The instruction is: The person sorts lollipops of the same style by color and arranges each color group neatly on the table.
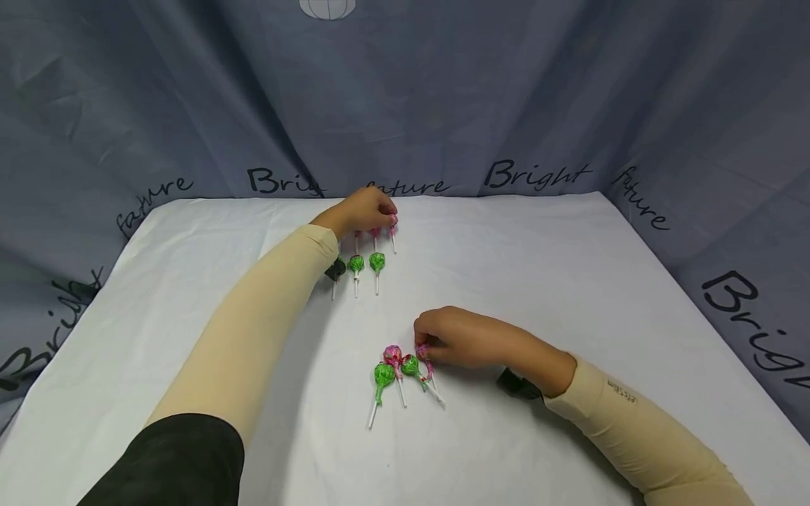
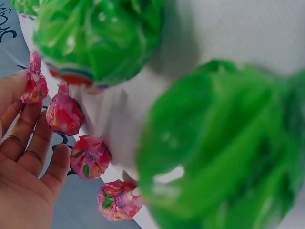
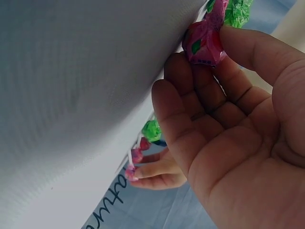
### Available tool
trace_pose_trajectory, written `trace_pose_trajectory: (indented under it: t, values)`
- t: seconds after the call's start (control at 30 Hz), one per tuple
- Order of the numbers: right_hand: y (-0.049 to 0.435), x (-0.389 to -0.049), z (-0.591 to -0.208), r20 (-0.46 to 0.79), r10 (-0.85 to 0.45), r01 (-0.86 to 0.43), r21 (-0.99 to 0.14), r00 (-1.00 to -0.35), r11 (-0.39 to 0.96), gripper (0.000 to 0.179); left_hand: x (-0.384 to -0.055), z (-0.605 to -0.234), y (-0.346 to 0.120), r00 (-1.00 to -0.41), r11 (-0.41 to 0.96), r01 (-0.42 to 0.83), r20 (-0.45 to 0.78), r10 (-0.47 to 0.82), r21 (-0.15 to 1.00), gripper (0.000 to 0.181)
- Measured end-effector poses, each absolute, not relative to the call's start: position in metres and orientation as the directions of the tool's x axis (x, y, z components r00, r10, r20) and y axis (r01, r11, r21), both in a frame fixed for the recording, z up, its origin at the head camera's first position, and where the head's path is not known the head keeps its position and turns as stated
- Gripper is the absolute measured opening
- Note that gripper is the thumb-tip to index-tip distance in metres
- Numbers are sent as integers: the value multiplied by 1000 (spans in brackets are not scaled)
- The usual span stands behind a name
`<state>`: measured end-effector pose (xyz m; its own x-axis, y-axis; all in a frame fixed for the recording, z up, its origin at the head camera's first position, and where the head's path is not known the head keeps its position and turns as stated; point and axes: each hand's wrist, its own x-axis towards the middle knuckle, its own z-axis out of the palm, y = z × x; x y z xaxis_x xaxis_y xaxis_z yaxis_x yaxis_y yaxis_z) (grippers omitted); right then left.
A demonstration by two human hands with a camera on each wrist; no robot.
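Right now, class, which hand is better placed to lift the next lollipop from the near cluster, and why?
Probably the right hand: it pinches the near pink lollipop, beside the near green lollipops. The left hand is farther off, pinching the far pink lollipop.

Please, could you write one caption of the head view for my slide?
Left hand pinches a pink lollipop in the far row; right hand pinches another beside the nearer cluster.

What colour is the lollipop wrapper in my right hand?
Mostly pink wrapper, with red and green; clearest in the right wrist view.
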<state>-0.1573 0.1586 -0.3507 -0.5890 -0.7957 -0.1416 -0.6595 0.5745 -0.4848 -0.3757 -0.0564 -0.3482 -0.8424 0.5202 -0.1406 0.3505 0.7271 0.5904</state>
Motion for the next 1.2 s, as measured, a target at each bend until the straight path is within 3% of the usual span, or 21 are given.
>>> trace_pose_trajectory:
  t: [0.37, 0.77, 0.97, 1.2]
  values:
    - [155, -156, -351, -138, -804, -661, -497, -579, 562, 8, -369, -358, -58, -840, 764, 363, -168, 516, 533, 23]
    - [153, -155, -350, -130, -815, -679, -489, -565, 548, 8, -367, -357, -61, -833, 750, 385, -148, 533, 537, 27]
    - [154, -154, -352, -139, -810, -673, -487, -570, 557, 7, -364, -353, -60, -838, 742, 385, -129, 530, 548, 37]
    - [157, -153, -353, -144, -800, -668, -476, -582, 572, 8, -341, -344, -63, -816, 686, 514, 48, 576, 514, 40]
